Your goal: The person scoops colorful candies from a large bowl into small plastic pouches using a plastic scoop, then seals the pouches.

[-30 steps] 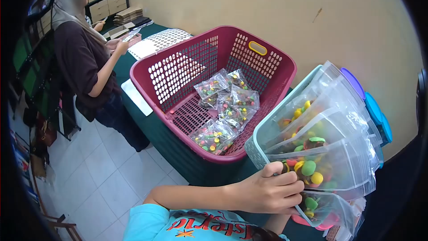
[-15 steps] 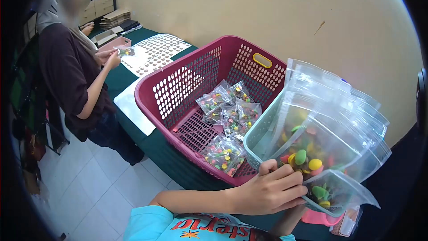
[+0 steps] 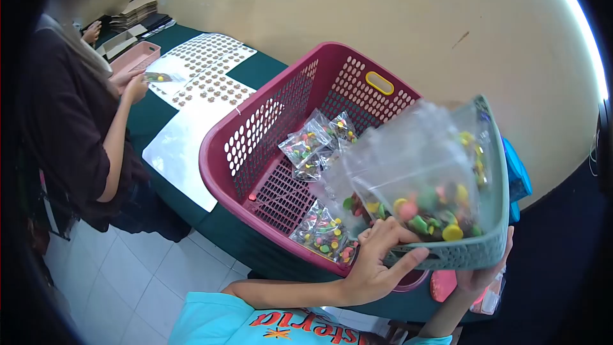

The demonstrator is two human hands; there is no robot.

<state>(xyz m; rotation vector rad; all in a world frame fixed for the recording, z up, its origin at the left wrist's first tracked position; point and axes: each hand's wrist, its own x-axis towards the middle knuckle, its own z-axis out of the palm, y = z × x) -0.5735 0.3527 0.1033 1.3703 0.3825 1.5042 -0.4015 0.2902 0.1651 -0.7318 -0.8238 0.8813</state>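
Note:
A small teal basket is tilted over the right side of a large maroon basket. My left hand is at its near left rim, thumb outside and fingers inside against the bags. My right hand supports the near right end from below, its fingers partly hidden. Clear zip bags of colourful pieces, blurred by motion, lean out over the teal basket's left side. Another bag stays against its far wall. Several filled bags lie inside the maroon basket.
A co-worker's hands hold a similar bag at the left. Printed sticker sheets, a pink tray and stacked brown paper lie on the green-covered table. A blue object stands behind the teal basket.
The teal basket has turned and tipped towards the maroon basket, with the bags sliding left. My left thumb has come into view, and my right hand shows at the basket's right end.

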